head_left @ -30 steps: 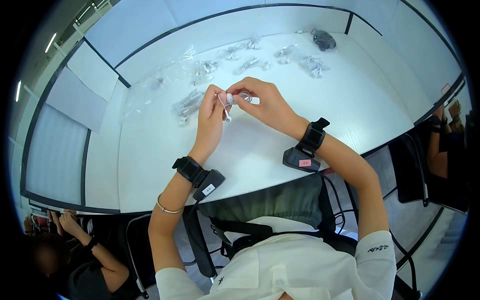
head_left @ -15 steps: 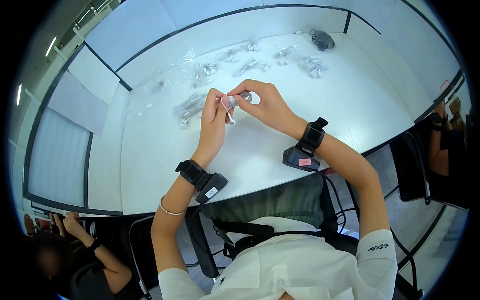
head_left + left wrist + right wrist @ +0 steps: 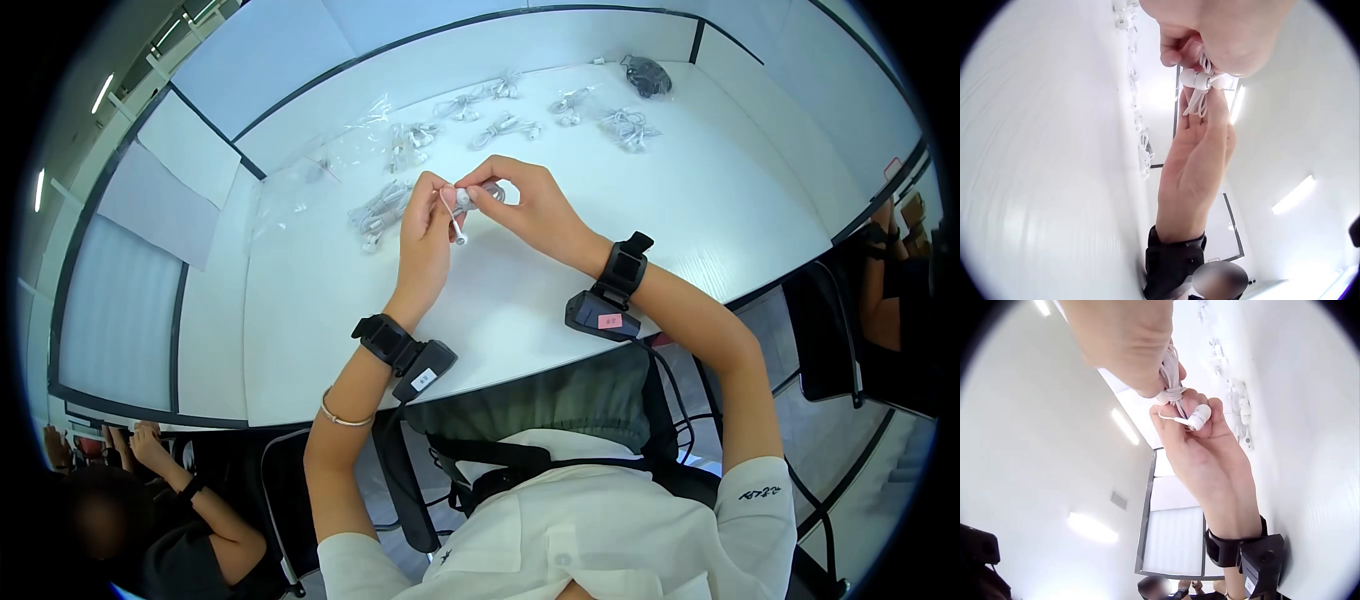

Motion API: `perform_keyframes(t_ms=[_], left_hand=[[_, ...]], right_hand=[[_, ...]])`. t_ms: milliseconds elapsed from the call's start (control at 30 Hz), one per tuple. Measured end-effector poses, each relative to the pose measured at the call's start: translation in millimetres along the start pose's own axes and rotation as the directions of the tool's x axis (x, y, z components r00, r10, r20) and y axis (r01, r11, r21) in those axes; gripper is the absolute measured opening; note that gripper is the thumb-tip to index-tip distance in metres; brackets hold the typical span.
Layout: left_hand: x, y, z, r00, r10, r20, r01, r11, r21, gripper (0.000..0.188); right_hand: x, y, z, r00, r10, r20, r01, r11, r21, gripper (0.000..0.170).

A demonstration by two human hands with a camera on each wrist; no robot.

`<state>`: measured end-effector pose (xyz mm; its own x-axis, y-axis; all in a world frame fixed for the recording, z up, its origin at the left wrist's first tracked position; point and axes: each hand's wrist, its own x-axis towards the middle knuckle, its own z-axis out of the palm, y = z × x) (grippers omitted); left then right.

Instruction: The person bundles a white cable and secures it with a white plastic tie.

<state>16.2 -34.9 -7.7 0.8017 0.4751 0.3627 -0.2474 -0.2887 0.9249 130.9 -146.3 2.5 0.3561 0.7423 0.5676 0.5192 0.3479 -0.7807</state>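
Observation:
A pair of white wired earphones (image 3: 1172,369), its cord wound into a small bundle, is held up over the table between both hands. My left hand (image 3: 424,240) pinches it near the earbud end, where cord is wrapped round the bundle's neck. One white earbud (image 3: 1199,417) hangs from a short length of cord beside the left fingers. My right hand (image 3: 535,205) grips the looped part of the cord between thumb and fingers. In the left wrist view, cord loops (image 3: 1196,103) show against the right hand's fingers. Part of the bundle is hidden behind the fingers.
Several bundled white earphones lie on the white table (image 3: 680,230), including a bagged pile (image 3: 382,212) just left of the hands. Clear plastic bags (image 3: 320,160) lie at the back left, a dark bundle (image 3: 647,77) at the back right. Low partitions (image 3: 480,45) border the table.
Both hands keep their hold on the earphones, with only small finger shifts. My left forearm has moved slightly to the right, and the dangling earbud has swung a little.

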Motion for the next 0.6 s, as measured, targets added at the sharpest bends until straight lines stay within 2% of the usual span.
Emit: perform_keyframes(t_ms=[167, 267, 600], left_hand=[[-0.8, 1.1, -1.7, 1.0, -0.006, 0.022, 0.006, 1.0, 0.019, 0.019], [-1.5, 0.0, -1.6, 1.0, -0.007, 0.03, 0.006, 1.0, 0.004, 0.018], [-1.0, 2.6, -1.3, 1.0, -0.003, 0.028, 0.003, 1.0, 0.015, 0.021]], right_hand=[[0.4, -3.1, -2.0, 0.999, 0.045, 0.022, -0.044, 0.999, -0.019, 0.017], [1.1, 3.2, -0.3, 1.0, -0.015, -0.002, 0.015, 1.0, -0.022, 0.015], [1.5, -1.9, -0.9, 1.0, -0.01, -0.014, 0.009, 0.999, -0.05, 0.014]])
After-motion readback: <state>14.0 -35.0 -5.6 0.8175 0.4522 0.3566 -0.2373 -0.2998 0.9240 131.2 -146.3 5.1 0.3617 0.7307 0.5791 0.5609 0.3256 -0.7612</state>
